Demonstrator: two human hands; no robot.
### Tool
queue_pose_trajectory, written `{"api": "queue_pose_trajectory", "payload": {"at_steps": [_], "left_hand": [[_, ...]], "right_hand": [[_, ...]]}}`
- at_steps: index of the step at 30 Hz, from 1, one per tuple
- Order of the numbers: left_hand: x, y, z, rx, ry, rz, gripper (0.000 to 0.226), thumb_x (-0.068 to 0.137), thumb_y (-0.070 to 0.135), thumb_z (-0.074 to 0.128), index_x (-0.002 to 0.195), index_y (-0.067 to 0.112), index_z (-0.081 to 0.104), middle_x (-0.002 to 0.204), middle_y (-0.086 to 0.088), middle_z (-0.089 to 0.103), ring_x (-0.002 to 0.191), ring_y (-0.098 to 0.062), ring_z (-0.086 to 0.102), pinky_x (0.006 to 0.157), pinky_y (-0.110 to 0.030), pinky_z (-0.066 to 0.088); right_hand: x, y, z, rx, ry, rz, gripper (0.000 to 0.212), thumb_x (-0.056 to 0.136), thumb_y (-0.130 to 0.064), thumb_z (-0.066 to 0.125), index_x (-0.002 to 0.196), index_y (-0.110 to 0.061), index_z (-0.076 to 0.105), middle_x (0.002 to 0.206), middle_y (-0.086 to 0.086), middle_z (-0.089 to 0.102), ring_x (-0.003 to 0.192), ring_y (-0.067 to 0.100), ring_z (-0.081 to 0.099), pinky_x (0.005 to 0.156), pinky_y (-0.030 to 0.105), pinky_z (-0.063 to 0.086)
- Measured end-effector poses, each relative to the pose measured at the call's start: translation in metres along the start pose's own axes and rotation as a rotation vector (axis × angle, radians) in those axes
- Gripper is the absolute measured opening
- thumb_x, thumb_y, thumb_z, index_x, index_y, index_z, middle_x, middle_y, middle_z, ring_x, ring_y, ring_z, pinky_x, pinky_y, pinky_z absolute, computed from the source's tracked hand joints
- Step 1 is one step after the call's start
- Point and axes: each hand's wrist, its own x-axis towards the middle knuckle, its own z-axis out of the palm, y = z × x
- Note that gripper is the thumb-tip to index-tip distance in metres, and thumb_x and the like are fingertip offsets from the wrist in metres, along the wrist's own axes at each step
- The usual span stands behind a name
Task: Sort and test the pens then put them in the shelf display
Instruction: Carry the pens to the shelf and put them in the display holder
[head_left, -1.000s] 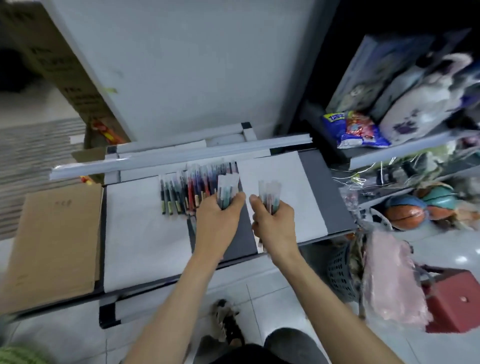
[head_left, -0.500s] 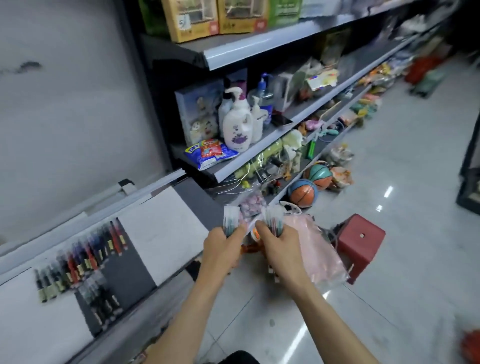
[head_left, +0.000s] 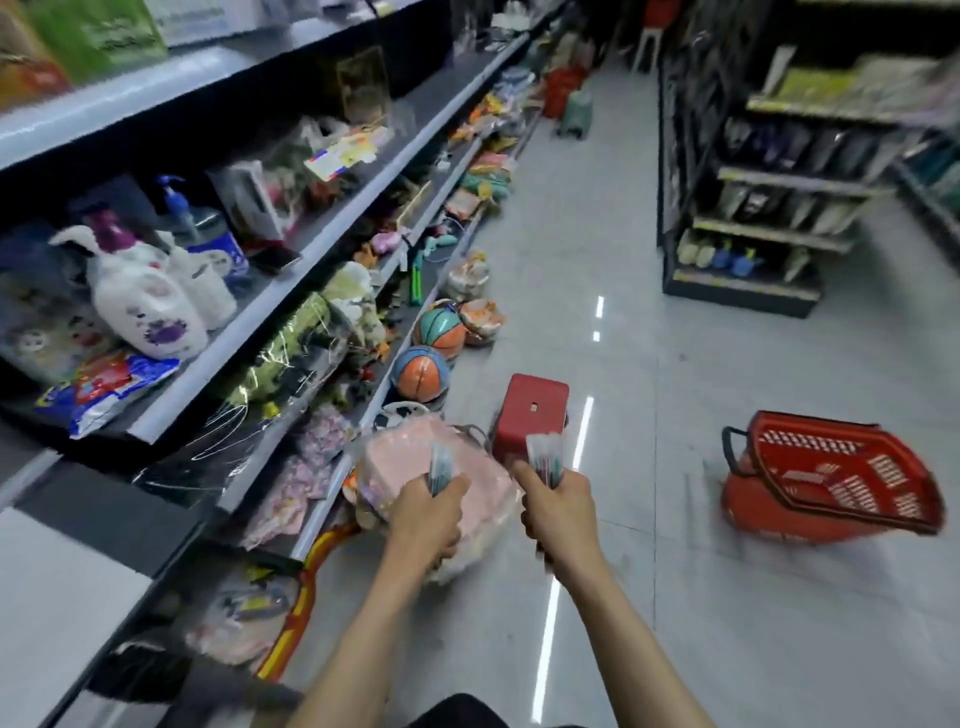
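Two bundles of pens are in view, one in each fist, both raised over the aisle floor. The left hand has its fingers curled tight round the left bundle of pens, whose clear caps stick up above the knuckles. The right hand is clamped the same way on the right bundle of pens, held upright and apart from the other. The colours are too blurred to tell.

Beneath the left hand a pink plastic-wrapped bundle lies at the foot of the shelving. Just beyond the right hand stands a red stool. Two basketballs sit by the lowest shelf, and white pump bottles stand higher up on the left. A red shopping basket rests on the floor well to the right.
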Motion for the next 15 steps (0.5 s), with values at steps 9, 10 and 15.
{"api": "queue_pose_trajectory", "payload": {"at_steps": [9, 10, 15], "left_hand": [[0.044, 0.042, 0.098, 0.164, -0.133, 0.033, 0.023, 0.097, 0.027, 0.061, 0.076, 0.019, 0.054, 0.053, 0.003, 0.046, 0.044, -0.016, 0.038, 0.045, -0.024, 0.031], [0.054, 0.051, 0.108, 0.153, -0.145, 0.036, 0.021, 0.097, 0.026, 0.061, 0.079, 0.018, 0.056, 0.055, 0.002, 0.047, 0.044, -0.015, 0.038, 0.043, -0.024, 0.031], [0.124, 0.106, 0.169, 0.169, -0.238, 0.084, 0.027, 0.099, 0.027, 0.061, 0.076, 0.016, 0.054, 0.054, -0.002, 0.046, 0.041, -0.016, 0.040, 0.041, -0.024, 0.031]], "right_hand": [[0.067, 0.014, -0.062, 0.047, 0.109, 0.116, 0.038, 0.089, -0.040, 0.065, 0.060, -0.026, 0.046, 0.055, -0.002, 0.040, 0.050, 0.018, 0.037, 0.051, 0.029, 0.031], [0.079, 0.011, -0.066, 0.049, 0.115, 0.121, 0.036, 0.090, -0.040, 0.066, 0.063, -0.026, 0.046, 0.056, -0.001, 0.041, 0.050, 0.019, 0.038, 0.051, 0.029, 0.032], [0.163, -0.017, -0.087, 0.012, 0.179, 0.105, 0.039, 0.090, -0.040, 0.066, 0.055, -0.030, 0.052, 0.053, -0.010, 0.045, 0.051, 0.015, 0.040, 0.054, 0.027, 0.034]]}}
